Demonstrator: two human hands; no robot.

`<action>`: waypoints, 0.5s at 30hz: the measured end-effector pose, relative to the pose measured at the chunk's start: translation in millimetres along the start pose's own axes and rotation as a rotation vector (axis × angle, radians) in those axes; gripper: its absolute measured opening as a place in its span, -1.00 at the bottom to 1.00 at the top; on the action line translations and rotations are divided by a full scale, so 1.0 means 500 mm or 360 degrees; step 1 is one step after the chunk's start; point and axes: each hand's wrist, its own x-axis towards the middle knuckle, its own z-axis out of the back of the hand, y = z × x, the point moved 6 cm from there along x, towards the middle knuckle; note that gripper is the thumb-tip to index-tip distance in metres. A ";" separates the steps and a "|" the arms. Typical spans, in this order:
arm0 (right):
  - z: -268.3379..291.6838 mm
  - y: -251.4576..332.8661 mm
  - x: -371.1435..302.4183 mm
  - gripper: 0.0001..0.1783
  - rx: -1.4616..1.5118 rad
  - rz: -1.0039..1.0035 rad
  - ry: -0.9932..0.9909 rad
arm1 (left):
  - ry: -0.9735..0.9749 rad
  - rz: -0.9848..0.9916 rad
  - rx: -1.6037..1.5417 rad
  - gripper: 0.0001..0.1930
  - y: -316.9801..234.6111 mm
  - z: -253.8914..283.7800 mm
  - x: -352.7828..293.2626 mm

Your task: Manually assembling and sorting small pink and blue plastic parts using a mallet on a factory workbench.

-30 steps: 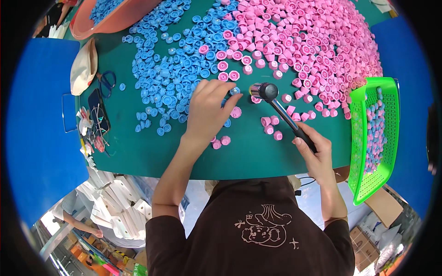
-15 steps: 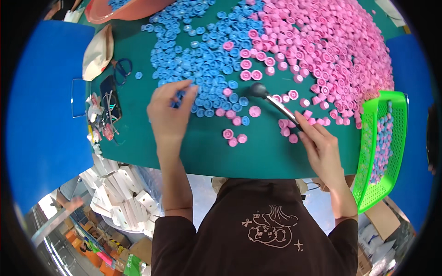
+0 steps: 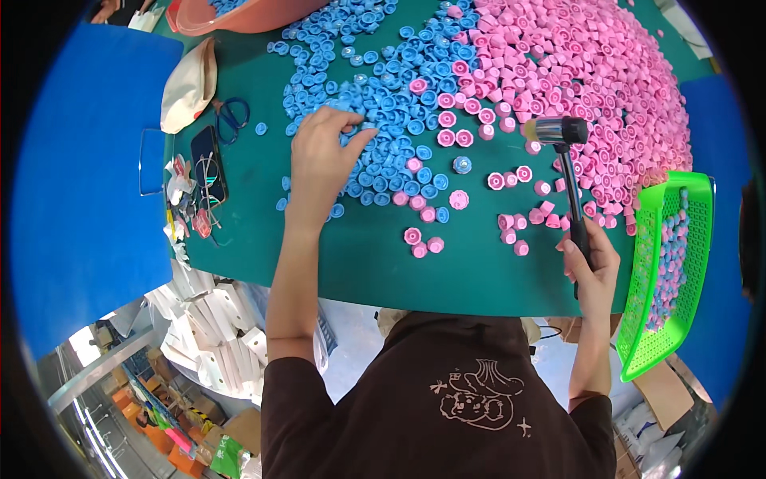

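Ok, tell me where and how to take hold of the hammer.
Grip the hammer's black handle, likely best from the near side, where the right hand has it: the slim handle points toward the person, the wide head away.

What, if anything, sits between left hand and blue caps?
Nothing visible: the left hand is right at the blue caps. The hammer is off to the side, in the right hand.

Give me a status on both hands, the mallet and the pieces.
Right hand gripping mallet by its black handle. Left hand at the blue pieces, hold unclear. Loose pink pieces lying between the hands.
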 end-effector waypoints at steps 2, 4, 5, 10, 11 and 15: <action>0.002 0.007 -0.009 -0.52 0.0061 0.0018 -0.0061 | 0.0007 -0.0070 0.0055 -0.82 -0.007 -0.004 0.008; 0.011 0.010 -0.015 -0.51 0.0121 0.0033 -0.0133 | 0.0089 -0.0090 0.0104 -0.80 -0.013 -0.013 0.012; 0.016 0.014 -0.016 -0.50 0.0067 0.0073 -0.0120 | 0.0159 0.0000 0.0060 -0.81 -0.009 -0.017 0.015; 0.022 0.013 -0.021 -0.50 -0.0159 0.0071 -0.0005 | 0.0059 0.0339 -0.0183 -0.83 -0.009 0.007 0.021; 0.020 0.013 -0.019 -0.51 -0.0180 0.0141 -0.0006 | -0.0055 0.0537 -0.0361 -0.84 -0.009 0.014 0.017; 0.018 0.006 -0.020 -0.53 -0.0121 -0.0052 0.0040 | 0.0095 0.0669 -0.1322 -0.87 -0.031 -0.056 -0.005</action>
